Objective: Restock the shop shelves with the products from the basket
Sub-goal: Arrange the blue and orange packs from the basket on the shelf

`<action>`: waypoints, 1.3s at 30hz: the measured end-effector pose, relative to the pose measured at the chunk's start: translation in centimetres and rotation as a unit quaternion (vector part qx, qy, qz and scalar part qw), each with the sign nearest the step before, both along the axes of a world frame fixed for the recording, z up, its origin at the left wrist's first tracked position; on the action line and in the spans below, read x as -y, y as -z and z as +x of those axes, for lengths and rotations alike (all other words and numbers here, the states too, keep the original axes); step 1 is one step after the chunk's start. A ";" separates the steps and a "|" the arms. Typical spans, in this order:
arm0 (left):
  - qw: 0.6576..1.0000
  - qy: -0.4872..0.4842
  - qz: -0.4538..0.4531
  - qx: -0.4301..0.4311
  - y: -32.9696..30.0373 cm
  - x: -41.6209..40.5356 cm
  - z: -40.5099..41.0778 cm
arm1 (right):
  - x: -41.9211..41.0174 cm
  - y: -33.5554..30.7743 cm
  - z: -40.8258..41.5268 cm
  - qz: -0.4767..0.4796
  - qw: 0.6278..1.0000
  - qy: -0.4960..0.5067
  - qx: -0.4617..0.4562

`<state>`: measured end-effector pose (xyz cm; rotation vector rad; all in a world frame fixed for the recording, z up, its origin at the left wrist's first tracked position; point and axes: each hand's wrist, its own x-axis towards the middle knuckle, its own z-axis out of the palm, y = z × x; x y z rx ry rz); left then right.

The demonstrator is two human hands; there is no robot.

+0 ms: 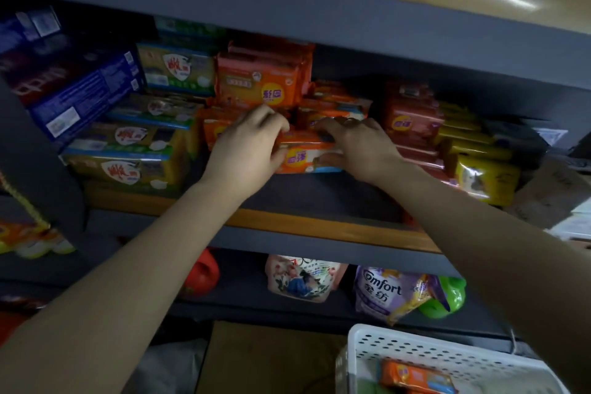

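Observation:
An orange soap pack (305, 153) lies on the middle shelf (319, 230), in front of a stack of like orange packs (259, 83). My left hand (246, 150) grips its left end with curled fingers. My right hand (358, 145) holds its right end, fingers curled over the top edge. The white perforated basket (415, 349) stands at the bottom right. Inside it lies another orange pack (415, 376).
Yellow-green soap packs (128, 150) and blue boxes (86, 96) fill the shelf's left side. Red packs (409, 121) and yellow packs (479, 169) sit on the right. On the lower shelf stand a Comfort pouch (387, 291), a printed bag (300, 278) and a green bottle (447, 297).

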<state>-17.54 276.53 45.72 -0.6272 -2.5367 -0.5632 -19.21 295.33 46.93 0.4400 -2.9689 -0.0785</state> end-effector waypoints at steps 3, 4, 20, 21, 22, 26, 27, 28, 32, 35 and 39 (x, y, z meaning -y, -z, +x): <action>0.999 0.030 0.015 0.023 0.5 0.2 -0.3 | -1.3 -0.2 -0.7 0.023 0.999 0.038 -0.007; 0.999 0.038 0.015 0.033 0.6 0.0 -0.5 | -2.0 -0.2 -0.9 0.037 0.998 0.059 -0.009; 0.997 0.034 -0.003 0.066 0.9 -2.3 -1.9 | -1.1 1.7 -5.5 0.012 1.000 0.012 -0.017; 0.997 0.032 -0.012 0.066 1.0 -2.2 -1.9 | -1.3 1.8 -5.7 0.026 0.999 0.022 -0.027; 0.997 0.033 -0.021 0.067 1.0 -2.2 -1.8 | -1.7 1.8 -5.8 0.040 0.998 0.041 -0.037; 0.996 0.050 -0.026 0.065 0.4 -1.7 -1.2 | -3.3 1.4 -5.9 0.067 0.991 0.108 -0.045; 0.996 0.055 -0.022 0.063 0.2 -1.7 -1.0 | -3.2 1.3 -5.9 0.063 0.991 0.110 -0.034; 0.996 0.059 -0.020 0.064 -0.2 -1.7 -0.6 | -3.0 1.2 -5.7 0.055 0.992 0.111 -0.026; 0.994 0.091 -0.003 0.065 -2.1 -2.9 2.1 | -2.3 -0.6 -2.3 -0.039 0.991 0.117 -0.057; 0.990 0.135 0.002 0.044 -3.0 -4.2 5.5 | -3.6 -2.1 5.0 -0.097 0.984 0.096 -0.114; 0.971 0.221 -0.034 0.079 -1.8 -7.2 11.5 | -8.1 -0.3 16.5 -0.163 0.972 0.168 -0.036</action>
